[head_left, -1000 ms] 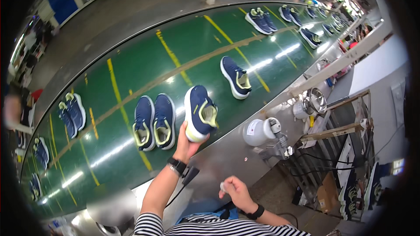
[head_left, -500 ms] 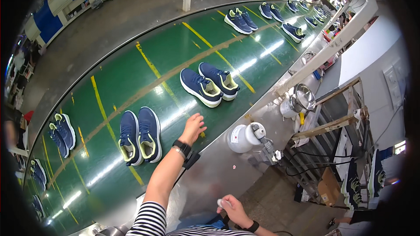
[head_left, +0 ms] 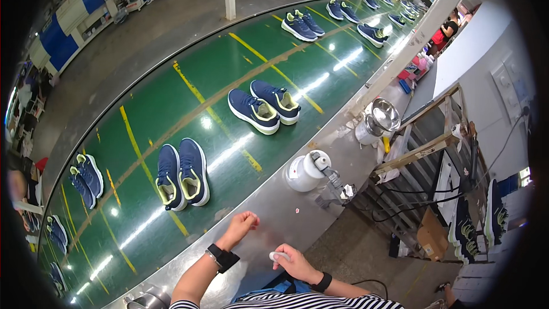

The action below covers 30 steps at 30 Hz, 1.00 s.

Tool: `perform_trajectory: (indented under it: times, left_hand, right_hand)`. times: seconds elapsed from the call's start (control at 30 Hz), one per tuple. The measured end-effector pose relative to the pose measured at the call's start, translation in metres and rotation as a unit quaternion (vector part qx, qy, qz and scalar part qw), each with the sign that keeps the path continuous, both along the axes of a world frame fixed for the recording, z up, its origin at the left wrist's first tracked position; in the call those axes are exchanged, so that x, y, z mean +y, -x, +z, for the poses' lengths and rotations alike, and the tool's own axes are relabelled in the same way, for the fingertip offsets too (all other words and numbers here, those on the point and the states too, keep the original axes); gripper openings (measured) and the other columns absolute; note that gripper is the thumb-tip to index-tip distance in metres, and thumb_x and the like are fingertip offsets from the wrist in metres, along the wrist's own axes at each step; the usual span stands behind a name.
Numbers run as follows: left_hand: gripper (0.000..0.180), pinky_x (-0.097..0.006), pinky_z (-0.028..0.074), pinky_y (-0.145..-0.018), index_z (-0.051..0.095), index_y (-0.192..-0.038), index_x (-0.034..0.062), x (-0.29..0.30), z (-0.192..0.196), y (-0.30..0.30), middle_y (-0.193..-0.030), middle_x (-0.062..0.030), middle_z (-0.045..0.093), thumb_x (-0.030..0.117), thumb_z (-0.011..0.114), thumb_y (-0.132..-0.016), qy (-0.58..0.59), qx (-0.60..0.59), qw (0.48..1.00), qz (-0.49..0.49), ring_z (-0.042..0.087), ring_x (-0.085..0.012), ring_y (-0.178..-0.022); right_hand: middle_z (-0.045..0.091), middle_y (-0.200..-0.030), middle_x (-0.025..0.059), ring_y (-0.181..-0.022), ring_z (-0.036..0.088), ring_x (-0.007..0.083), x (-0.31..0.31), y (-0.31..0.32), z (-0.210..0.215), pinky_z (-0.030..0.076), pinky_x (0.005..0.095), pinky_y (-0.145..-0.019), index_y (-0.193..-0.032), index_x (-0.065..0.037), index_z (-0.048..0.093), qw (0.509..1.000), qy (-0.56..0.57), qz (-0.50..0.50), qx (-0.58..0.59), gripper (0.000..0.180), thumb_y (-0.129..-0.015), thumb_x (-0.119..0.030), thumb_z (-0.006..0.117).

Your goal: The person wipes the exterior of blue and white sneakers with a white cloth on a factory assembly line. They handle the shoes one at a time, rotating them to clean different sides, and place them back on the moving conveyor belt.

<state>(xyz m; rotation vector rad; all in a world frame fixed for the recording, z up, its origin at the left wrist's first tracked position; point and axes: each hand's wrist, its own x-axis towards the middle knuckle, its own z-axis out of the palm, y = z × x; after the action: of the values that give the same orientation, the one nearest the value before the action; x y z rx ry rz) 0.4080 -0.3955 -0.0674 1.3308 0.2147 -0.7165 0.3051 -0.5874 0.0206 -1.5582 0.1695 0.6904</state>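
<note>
At the near edge of the conveyor (head_left: 154, 115), we seem idle: left hand (head_left: 239, 229) narrowly curled, right hand (head_left: 295, 265) pinching a white object (head_left: 278, 257); sneakers (head_left: 246, 106) require reaching.

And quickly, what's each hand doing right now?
Left hand: loosely closed, nothing visible in it.
Right hand: closed, holding a small white object.

Green belt (head_left: 154, 91): navy shoes (head_left: 193, 166), mostly prs. Steel ledge (head_left: 266, 206): white ctnrs (head_left: 302, 173).
</note>
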Motion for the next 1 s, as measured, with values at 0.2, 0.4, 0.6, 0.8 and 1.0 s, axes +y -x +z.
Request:
perform_trajectory:
  times: [0.2,0.4,0.6,0.8,1.0]
  left_hand:
    - [0.031,-0.040,0.047,-0.078,0.056,-0.112,0.0070,-0.026,0.051,-0.112,-0.091,-0.0194,0.058,0.019,0.058,-0.084,-0.266,-0.361,0.888,-0.103,0.057,-0.0342,-0.086]
    - [0.063,-0.044,0.046,-0.081,0.039,-0.134,0.0121,-0.079,0.060,-0.265,-0.098,-0.0220,0.055,0.022,0.064,-0.077,-0.485,-0.536,0.666,-0.183,0.056,-0.0361,-0.092]
    - [0.061,-0.044,0.047,-0.083,0.047,-0.130,0.0167,-0.152,0.028,-0.330,-0.104,-0.0151,0.064,0.043,0.063,-0.077,-0.517,-0.365,0.741,-0.224,0.062,-0.0305,-0.098]
    - [0.034,-0.040,0.047,-0.059,0.069,-0.084,0.0071,-0.086,0.104,-0.303,-0.067,-0.0172,0.062,0.040,0.061,-0.084,-0.415,-0.464,0.769,-0.144,0.062,-0.0302,-0.065]
    - [0.027,-0.039,0.043,-0.049,0.064,-0.082,0.0092,0.047,0.277,-0.060,-0.055,-0.0110,0.052,0.033,0.072,-0.073,-0.302,-0.568,0.753,-0.138,0.055,-0.0282,-0.051]
  right_hand:
    - [0.062,-0.074,0.0045,-0.070,0.060,0.0102,-0.020,0.004,-0.019,0.047,0.0269,-0.068,-0.094,-0.002,0.052,0.999,0.030,-0.001,0.025,0.017,-0.092,-0.018,0.052]
    - [0.063,-0.073,0.0039,-0.071,0.060,0.0101,-0.033,-0.013,-0.024,0.046,0.0256,-0.069,-0.094,-0.002,0.053,0.999,0.020,-0.033,0.037,0.017,-0.091,-0.019,0.055]
    - [0.049,-0.067,-0.0031,-0.067,0.048,0.0077,-0.056,0.019,-0.034,0.039,0.0237,-0.063,-0.083,-0.011,0.055,0.964,-0.057,-0.245,0.086,0.010,-0.088,-0.018,0.060]
    - [0.060,-0.070,0.0029,-0.067,0.058,0.0097,-0.056,0.005,-0.042,0.046,0.0253,-0.064,-0.089,-0.003,0.053,0.995,0.009,-0.092,0.025,0.015,-0.091,-0.017,0.056]
    - [0.059,-0.075,0.0033,-0.070,0.058,0.0109,-0.015,-0.021,-0.002,0.046,0.0258,-0.067,-0.092,-0.001,0.053,0.999,-0.027,0.003,0.017,0.007,-0.089,-0.007,0.049]
